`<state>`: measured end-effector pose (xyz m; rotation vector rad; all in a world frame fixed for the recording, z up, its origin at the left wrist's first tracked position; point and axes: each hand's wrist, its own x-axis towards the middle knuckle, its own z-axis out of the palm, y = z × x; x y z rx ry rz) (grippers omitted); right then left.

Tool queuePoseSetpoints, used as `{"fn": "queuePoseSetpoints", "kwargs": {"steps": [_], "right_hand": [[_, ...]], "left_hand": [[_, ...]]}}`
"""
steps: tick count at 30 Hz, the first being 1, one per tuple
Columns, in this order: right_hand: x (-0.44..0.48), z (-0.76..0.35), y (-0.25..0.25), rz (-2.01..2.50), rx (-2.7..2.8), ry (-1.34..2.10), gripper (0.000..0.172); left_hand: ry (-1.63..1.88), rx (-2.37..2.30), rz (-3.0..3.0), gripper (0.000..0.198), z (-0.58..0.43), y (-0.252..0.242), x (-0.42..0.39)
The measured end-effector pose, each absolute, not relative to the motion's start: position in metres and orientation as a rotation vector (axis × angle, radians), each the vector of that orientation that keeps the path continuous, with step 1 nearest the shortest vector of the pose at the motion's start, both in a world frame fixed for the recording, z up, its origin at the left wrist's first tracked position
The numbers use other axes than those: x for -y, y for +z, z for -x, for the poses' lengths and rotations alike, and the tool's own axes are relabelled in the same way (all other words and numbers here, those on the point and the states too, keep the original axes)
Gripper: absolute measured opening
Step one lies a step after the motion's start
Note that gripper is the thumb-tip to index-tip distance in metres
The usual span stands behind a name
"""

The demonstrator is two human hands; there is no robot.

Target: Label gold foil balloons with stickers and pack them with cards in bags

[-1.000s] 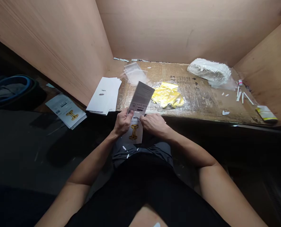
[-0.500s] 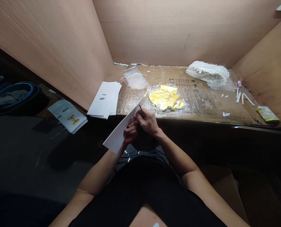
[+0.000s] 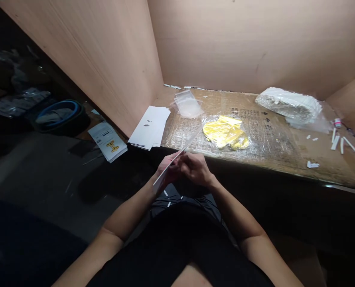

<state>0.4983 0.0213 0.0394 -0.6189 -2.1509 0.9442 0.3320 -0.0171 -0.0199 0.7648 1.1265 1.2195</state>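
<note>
Both hands meet just in front of the near edge of the bench (image 3: 273, 143), above the person's lap. The left hand (image 3: 168, 166) is closed on a white card (image 3: 192, 139), fingers under it and thumb on top. The card is seen almost edge-on, a thin pale line that slants from the left hand up and away to the right, its far tip over the bench's near edge. The right hand (image 3: 196, 169) sits just beside the left, touching it. Its fingers are curled and pressed together on the card's near part; how exactly its fingertips pinch is hidden by the back of the hand.

A gold foil balloon (image 3: 225, 133), folded flat inside a clear bag, lies on the bench just beyond the card's tip. Left of it, at the bench's left end against the wooden partition (image 3: 111, 67), is a stack of white cards (image 3: 150, 127). Some empty clear bags (image 3: 188, 105) lie farther back. At the far right sits a plastic-wrapped bundle (image 3: 289, 105) of white pieces, and short white sticks (image 3: 336, 141) are scattered near the right edge.

Off the bench to the left, lower down, are a pile of printed cards (image 3: 108, 141) showing a gold letter and a blue-rimmed basin (image 3: 60, 115).
</note>
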Motion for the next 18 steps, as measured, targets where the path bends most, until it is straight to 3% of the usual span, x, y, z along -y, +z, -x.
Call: {"fn": "queuePoseSetpoints", "kwargs": {"steps": [4, 7, 10, 12, 15, 18], "right_hand": [[-0.014, -0.534, 0.039, 0.639, 2.077, 1.268, 0.037], [-0.021, -0.561, 0.021, 0.915, 1.996, 1.328, 0.047], [-0.024, -0.575, -0.004, 1.175, 2.106, 1.249, 0.04], [-0.019, -0.58, -0.02, 1.275, 2.237, 1.276, 0.026], [-0.005, -0.594, -0.033, 1.348, 2.34, 1.35, 0.016], [0.004, -0.623, -0.024, 1.296, 2.286, 1.365, 0.021]], "left_hand": [[1.338, -1.185, -0.824, 0.036, -0.276, 0.025, 0.002], [1.515, -1.64, -1.313, 0.034, -0.215, 0.064, -0.029], [1.194, -2.23, -1.702, 0.026, -0.183, 0.079, -0.071], [0.865, -2.414, -1.623, 0.033, -0.183, 0.069, -0.094], [0.664, -2.383, -1.587, 0.044, -0.196, 0.041, -0.102], [0.565, -2.292, -1.734, 0.031, -0.208, 0.03, -0.081]]}}
